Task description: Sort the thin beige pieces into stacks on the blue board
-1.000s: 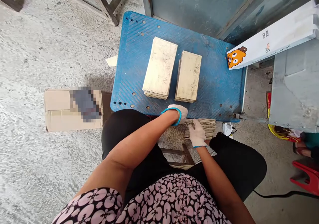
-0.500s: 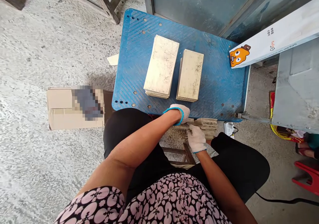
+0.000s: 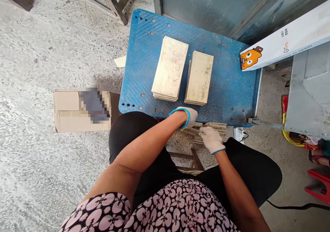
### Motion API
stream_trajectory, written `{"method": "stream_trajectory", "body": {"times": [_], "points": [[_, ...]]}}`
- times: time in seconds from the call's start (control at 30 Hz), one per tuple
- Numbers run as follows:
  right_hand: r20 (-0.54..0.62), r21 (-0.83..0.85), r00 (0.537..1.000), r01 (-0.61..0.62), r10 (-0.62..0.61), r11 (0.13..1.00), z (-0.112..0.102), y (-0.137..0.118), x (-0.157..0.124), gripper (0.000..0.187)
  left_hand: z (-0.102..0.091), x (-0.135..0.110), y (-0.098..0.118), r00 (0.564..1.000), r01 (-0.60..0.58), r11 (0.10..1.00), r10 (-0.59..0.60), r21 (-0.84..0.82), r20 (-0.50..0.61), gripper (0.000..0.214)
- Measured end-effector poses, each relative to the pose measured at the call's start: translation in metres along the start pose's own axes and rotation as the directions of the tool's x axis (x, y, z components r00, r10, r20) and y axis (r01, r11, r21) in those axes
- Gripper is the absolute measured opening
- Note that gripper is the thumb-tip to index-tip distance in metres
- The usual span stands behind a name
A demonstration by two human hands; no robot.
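My left hand [image 3: 191, 117], in a white knit glove with a blue cuff, reaches down at the near edge of the blue platform [image 3: 139, 63]. Its fingers are mostly hidden behind the hand. Just below it a thin board [image 3: 190, 131] shows, tilted, seemingly in its grip. My right hand [image 3: 212, 140], gloved alike, has its fingers curled closed at the board's right end. Behind and beside that hand are stacked thin boards [image 3: 218, 126], below the platform's edge. Two piles of pale rectangular boards, a larger one [image 3: 170, 68] and a narrower one [image 3: 199, 77], lie on the platform.
A cardboard box [image 3: 67, 103] with a blurred dark object on it stands on the floor at left. To the right are a white printed bag [image 3: 278, 46], a grey metal surface [image 3: 306, 98], a power strip [image 3: 239, 134] and a red stool [image 3: 319, 184]. Wooden legs [image 3: 110, 1] stand behind.
My right hand has shifted right and slightly up, turning at the wrist. The left hand stays almost in place. The whole view has moved slightly.
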State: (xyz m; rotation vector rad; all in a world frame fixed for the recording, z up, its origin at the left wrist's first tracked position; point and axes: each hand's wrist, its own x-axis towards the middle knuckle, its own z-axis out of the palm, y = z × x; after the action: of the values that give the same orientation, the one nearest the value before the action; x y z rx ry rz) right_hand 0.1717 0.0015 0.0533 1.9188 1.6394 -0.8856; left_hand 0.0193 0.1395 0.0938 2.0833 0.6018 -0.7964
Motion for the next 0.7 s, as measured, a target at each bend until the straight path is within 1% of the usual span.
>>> {"method": "stream_trajectory", "body": {"times": [0.03, 0.1, 0.17, 0.23, 0.3, 0.37, 0.43, 0.47, 0.5, 0.53, 0.57, 0.6, 0.63, 0.67, 0.7], "points": [[-0.005, 0.059, 1.0, -0.003, 0.003, 0.998, -0.012, 0.006, -0.004, 0.02, 0.0, 0.0, -0.002, 1.0, 0.004, 0.998, -0.005, -0.058, -0.005, 0.039], [-0.03, 0.211, 1.0, 0.01, -0.004, 0.977, -0.036, 0.022, -0.014, 0.019, 0.0, 0.001, -0.005, 0.999, 0.01, 0.971, -0.019, -0.237, -0.037, 0.034], [-0.068, 0.38, 0.997, 0.068, -0.045, 0.922, -0.06, 0.04, -0.025, 0.02, 0.002, 0.0, -0.007, 0.996, -0.008, 0.917, -0.026, -0.398, -0.08, 0.029], [-0.129, 0.526, 0.988, 0.141, -0.084, 0.839, -0.083, 0.057, -0.036, 0.022, 0.003, -0.002, -0.007, 0.993, -0.044, 0.884, -0.011, -0.465, -0.115, 0.03], [-0.189, 0.625, 0.978, 0.187, -0.085, 0.758, -0.104, 0.068, -0.043, 0.025, 0.005, -0.005, -0.004, 0.989, -0.078, 0.866, 0.003, -0.493, -0.15, 0.033], [-0.228, 0.698, 0.973, 0.196, -0.046, 0.689, -0.12, 0.071, -0.044, 0.027, 0.006, -0.005, 0.0, 0.982, -0.109, 0.845, 0.011, -0.524, -0.188, 0.036], [-0.305, 0.778, 0.951, 0.219, 0.048, 0.588, -0.129, 0.067, -0.039, 0.032, 0.007, -0.003, 0.002, 0.965, -0.167, 0.781, 0.004, -0.601, -0.262, 0.038], [-0.359, 0.815, 0.926, 0.252, 0.114, 0.521, -0.129, 0.063, -0.036, 0.036, 0.007, -0.001, 0.003, 0.95, -0.208, 0.726, -0.009, -0.655, -0.312, 0.038], [-0.413, 0.842, 0.891, 0.296, 0.187, 0.452, -0.126, 0.059, -0.032, 0.041, 0.006, 0.001, 0.002, 0.932, -0.251, 0.659, -0.035, -0.709, -0.361, 0.038], [-0.458, 0.854, 0.85, 0.339, 0.262, 0.394, -0.12, 0.053, -0.028, 0.047, 0.006, 0.004, 0.002, 0.912, -0.289, 0.586, -0.072, -0.757, -0.404, 0.039], [-0.482, 0.859, 0.815, 0.366, 0.322, 0.359, -0.111, 0.047, -0.024, 0.055, 0.005, 0.006, 0.001, 0.894, -0.317, 0.519, -0.117, -0.794, -0.433, 0.039], [-0.491, 0.859, 0.791, 0.372, 0.364, 0.351, -0.1, 0.04, -0.021, 0.063, 0.005, 0.009, 0.001, 0.88, -0.331, 0.466, -0.162, -0.821, -0.447, 0.04], [-0.492, 0.858, 0.776, 0.356, 0.395, 0.37, -0.087, 0.032, -0.019, 0.072, 0.004, 0.011, 0.001, 0.87, -0.336, 0.418, -0.204, -0.844, -0.448, 0.041], [-0.488, 0.849, 0.779, 0.321, 0.394, 0.419, -0.074, 0.023, -0.017, 0.083, 0.003, 0.013, 0.001, 0.864, -0.338, 0.368, -0.243, -0.866, -0.441, 0.041], [-0.487, 0.829, 0.784, 0.276, 0.386, 0.486, -0.061, 0.014, -0.016, 0.095, 0.002, 0.015, 0.002, 0.861, -0.339, 0.314, -0.275, -0.887, -0.427, 0.041]]}}
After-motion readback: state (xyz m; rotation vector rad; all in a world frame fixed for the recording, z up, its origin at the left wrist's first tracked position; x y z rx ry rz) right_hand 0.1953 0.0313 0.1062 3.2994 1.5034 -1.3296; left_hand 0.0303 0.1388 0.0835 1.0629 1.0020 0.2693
